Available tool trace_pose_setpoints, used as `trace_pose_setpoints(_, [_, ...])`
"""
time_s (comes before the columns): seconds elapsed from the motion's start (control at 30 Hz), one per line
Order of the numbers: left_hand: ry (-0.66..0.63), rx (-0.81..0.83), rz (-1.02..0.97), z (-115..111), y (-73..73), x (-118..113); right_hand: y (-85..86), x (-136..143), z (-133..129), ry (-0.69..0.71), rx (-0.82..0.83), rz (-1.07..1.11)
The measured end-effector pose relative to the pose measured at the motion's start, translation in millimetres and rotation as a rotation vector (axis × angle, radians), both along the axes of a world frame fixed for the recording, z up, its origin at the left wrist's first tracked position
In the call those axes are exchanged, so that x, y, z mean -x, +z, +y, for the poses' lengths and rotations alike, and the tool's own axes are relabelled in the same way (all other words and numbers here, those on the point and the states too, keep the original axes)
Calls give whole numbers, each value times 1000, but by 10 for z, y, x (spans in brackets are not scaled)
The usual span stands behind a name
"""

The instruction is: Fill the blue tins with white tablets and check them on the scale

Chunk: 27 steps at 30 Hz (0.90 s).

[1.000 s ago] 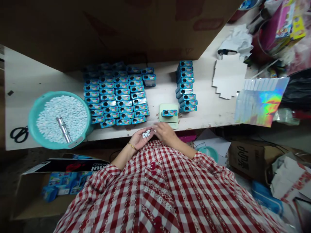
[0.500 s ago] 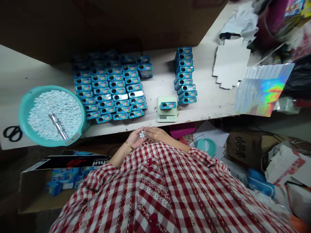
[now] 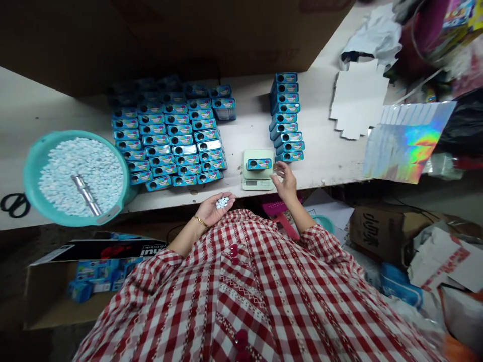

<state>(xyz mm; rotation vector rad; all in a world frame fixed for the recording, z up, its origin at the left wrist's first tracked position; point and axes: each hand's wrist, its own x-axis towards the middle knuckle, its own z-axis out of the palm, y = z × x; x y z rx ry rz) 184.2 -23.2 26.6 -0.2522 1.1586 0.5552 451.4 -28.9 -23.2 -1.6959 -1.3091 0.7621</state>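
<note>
My left hand (image 3: 211, 209) lies palm up in front of the table edge, cupping several small white candies (image 3: 222, 202). My right hand (image 3: 286, 182) is beside the right side of a pale green digital scale (image 3: 247, 175), fingers apart and nothing seen in them. On the scale stands one blue tin (image 3: 259, 164), a dark opening on its top. Whether my right fingertips touch the scale cannot be made out. A teal basin (image 3: 32, 173) at the left holds many of the same candies, with a metal tube (image 3: 86, 195) lying on them.
Rows of blue tins (image 3: 183, 140) stand left of the scale, and a single column of tins (image 3: 287, 126) stands right of it. Black scissors (image 3: 15, 205) lie at far left. A large cardboard box (image 3: 188, 35) borders the back. White card (image 3: 358, 95) and a shiny sheet (image 3: 407, 146) lie right.
My right hand has left my left palm and moved up and right to the scale's side. My left hand has opened flatter, showing the candies more fully.
</note>
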Motion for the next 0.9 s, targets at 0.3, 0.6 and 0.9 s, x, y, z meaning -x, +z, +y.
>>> trace_pose_setpoints(0.3, [116,-90,-6,352,-44,-283,-163,117,479,234,44,9])
trace_pose_setpoints(0.6, [201,-179,-94,759,-120,-614,907,351,409,646,-58,-831])
trace_pose_setpoints(0.9, [235,-182,-164,799,-154,-704,1042,437,407,677,-115,-971])
